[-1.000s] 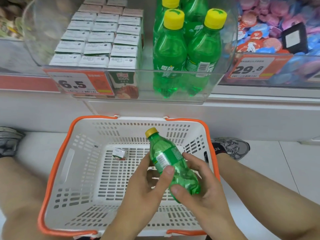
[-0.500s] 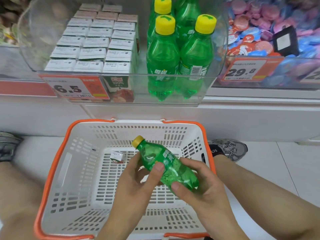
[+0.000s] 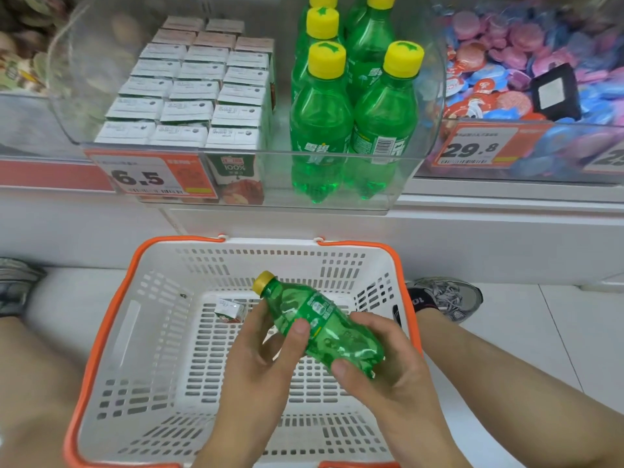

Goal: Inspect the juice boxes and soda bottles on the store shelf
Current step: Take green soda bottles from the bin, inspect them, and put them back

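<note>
Closest to me, both hands cradle 1 small green soda bottle (image 3: 320, 327) tilted over the white slotted basket (image 3: 101, 332): the left hand (image 3: 260, 369) pinches its labelled waist, the right hand (image 3: 388, 373) wraps its ribbed base. It looks light, smooth and probably slippery; the waist seems the surest hold. 1 small juice carton (image 3: 230, 310) lies on the basket floor. Beyond, stiff juice boxes (image 3: 189, 92) and yellow-capped bottles (image 3: 351, 106) fill a clear shelf bin (image 3: 236, 204).

Glossy green plastic bottle (image 3: 322, 327) above matt white perforated plastic basket (image 3: 162, 339); clear glossy plastic bin (image 3: 270, 177) beyond the basket.
</note>
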